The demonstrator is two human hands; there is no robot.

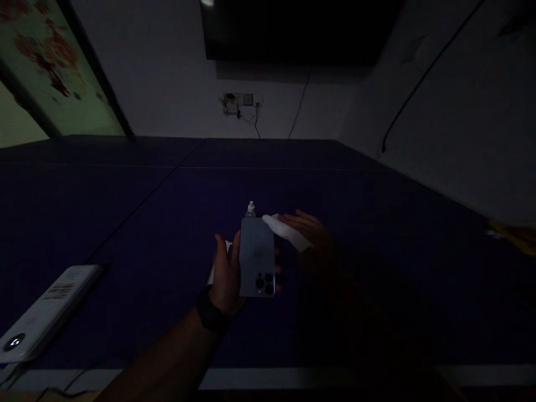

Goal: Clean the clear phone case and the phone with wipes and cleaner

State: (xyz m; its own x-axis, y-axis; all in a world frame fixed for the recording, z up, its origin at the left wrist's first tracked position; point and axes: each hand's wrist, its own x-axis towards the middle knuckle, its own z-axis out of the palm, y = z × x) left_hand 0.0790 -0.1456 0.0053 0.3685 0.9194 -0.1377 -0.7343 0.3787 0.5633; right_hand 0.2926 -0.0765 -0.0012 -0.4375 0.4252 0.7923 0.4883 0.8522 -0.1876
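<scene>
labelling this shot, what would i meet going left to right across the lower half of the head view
Long white device → black wristband → blue-grey smartphone → white cloth or tissue → right hand → yellow item.

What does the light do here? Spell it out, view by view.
Head view: dim overall, right forearm nearly lost in darkness; head view: small bright spot at upper left of the dark screen; head view: phone and white cloth stand out clearly.

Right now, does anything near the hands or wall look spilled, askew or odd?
No spill or damage shows in the dim light. Mildly odd: the left hand holds the phone upside down, lenses at its near end, and cables bunch untidily by wall sockets.
</scene>
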